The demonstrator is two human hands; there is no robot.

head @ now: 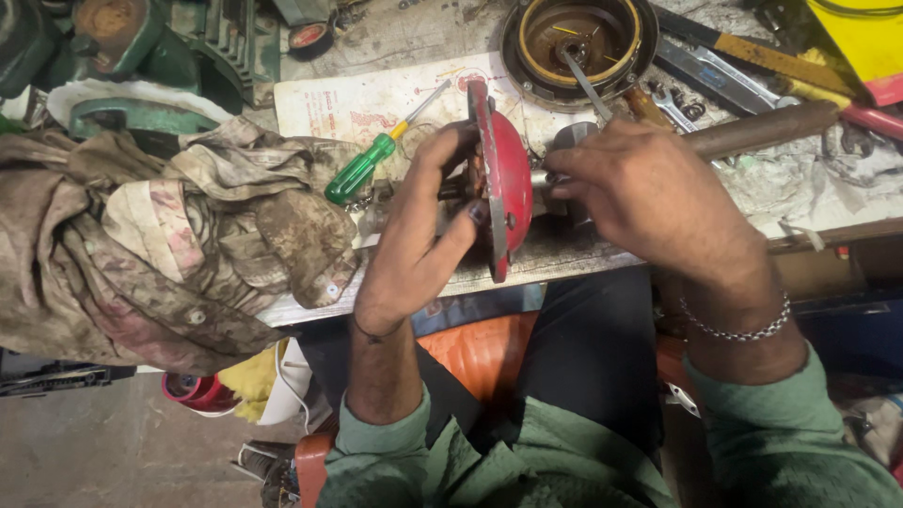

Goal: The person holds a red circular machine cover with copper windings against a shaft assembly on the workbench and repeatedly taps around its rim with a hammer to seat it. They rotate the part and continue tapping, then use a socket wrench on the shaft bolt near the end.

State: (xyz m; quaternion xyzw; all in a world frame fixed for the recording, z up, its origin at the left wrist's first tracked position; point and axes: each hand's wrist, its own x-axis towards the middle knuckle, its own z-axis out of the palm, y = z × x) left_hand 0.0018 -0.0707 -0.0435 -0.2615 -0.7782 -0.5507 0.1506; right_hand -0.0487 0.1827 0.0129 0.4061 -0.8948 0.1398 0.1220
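Left hand (423, 235): grip clamped on red round cover (503, 179), held on edge at worktop's (583, 259) front edge.
Right hand (649, 193): fingers pinched on the cover's shaft (544, 179).
Room: dirty rag (169, 235) crowds left; green screwdriver (372, 162) just behind.

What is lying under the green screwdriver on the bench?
The green screwdriver lies on a stained printed paper sheet. Its handle end reaches the dirty rag. What is under the paper is covered.

Free room and obstacles: the bench (602, 259) is crowded. Passage leftward is blocked by a heap of soiled rags (169, 245) and a green-handled screwdriver (362, 169); rearward by a round housing (578, 42); rightward by wrenches (715, 80). Open room is left only along the near edge.
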